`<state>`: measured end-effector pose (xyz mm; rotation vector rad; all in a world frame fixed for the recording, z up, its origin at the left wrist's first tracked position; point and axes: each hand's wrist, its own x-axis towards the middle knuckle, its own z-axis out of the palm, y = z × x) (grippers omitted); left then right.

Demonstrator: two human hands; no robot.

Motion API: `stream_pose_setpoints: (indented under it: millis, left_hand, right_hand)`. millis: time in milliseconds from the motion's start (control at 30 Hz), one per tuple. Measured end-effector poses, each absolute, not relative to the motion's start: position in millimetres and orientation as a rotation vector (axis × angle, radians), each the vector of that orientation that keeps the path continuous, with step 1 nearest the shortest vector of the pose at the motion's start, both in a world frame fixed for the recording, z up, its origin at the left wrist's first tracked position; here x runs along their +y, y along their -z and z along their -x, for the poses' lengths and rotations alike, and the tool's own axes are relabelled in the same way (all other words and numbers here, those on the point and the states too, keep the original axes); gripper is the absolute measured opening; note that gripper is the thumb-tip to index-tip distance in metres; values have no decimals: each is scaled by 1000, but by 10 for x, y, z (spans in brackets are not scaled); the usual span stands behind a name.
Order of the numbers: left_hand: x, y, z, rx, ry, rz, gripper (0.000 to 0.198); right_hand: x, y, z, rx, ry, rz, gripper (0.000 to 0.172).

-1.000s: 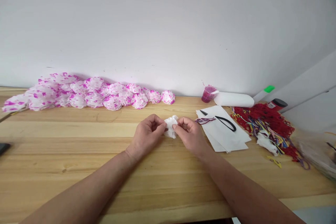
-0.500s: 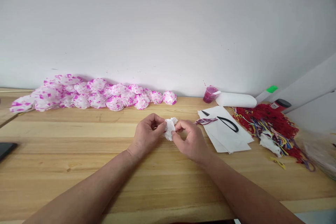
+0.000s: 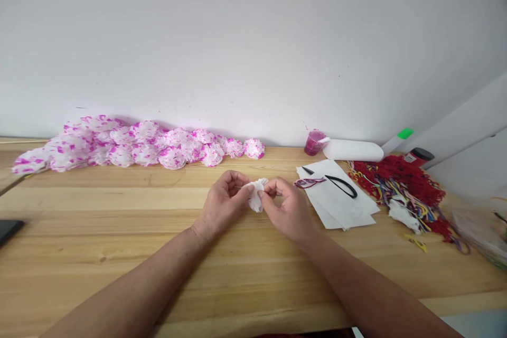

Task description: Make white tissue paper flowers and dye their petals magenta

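Note:
Between my two hands, a little above the wooden table, is a small white tissue paper flower with ruffled layers. My left hand pinches its left side between thumb and fingers. On the other side, the thumb and index finger of my right hand grip the paper near its upper right edge. Parts of the flower are covered by my fingertips. Behind it, pink-splashed white paper flowers lie in a long row along the wall.
Right of my hands, white paper sheets carry black scissors and a twisted cord. Beyond are a cup of magenta liquid, a white roll and a heap of red and coloured yarn. A dark flat object lies far left.
The white paper's layers have shifted, and it now looks rounder and more spread between my fingers. Both hands keep their pinch in nearly the same place. The view has moved slightly.

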<state>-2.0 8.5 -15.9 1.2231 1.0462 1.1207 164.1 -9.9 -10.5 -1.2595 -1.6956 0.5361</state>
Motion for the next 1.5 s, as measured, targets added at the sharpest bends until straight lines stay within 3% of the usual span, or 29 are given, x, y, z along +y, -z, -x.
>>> stream_pose_setpoints:
  millis: [67, 200, 700, 1000, 1200, 1500]
  left_hand:
    - [71, 156, 21, 1064, -1101, -1291, 34]
    - [77, 182, 24, 1109, -1054, -1312, 26]
    - [78, 255, -24, 1035, -1148, -1176, 24]
    - [67, 122, 25, 1051, -1056, -1323, 28]
    - [122, 229, 24, 1027, -1108, -1049, 32]
    - [58, 222, -8, 1138, -1108, -1408, 20]
  right_hand:
    - [-109, 93, -1636, -1785, -351, 1238, 11]
    - [-113, 89, -1638, -1855, -166, 1232, 13]
    - [-93, 77, -1649, -1672, -586, 1277, 9]
    - [-125, 74, -1640, -1860, -235, 1269, 12]
    - [-128, 72, -1633, -1879, -195, 1276, 17]
    - [-140, 32, -1626, -1741, -607, 1290, 10]
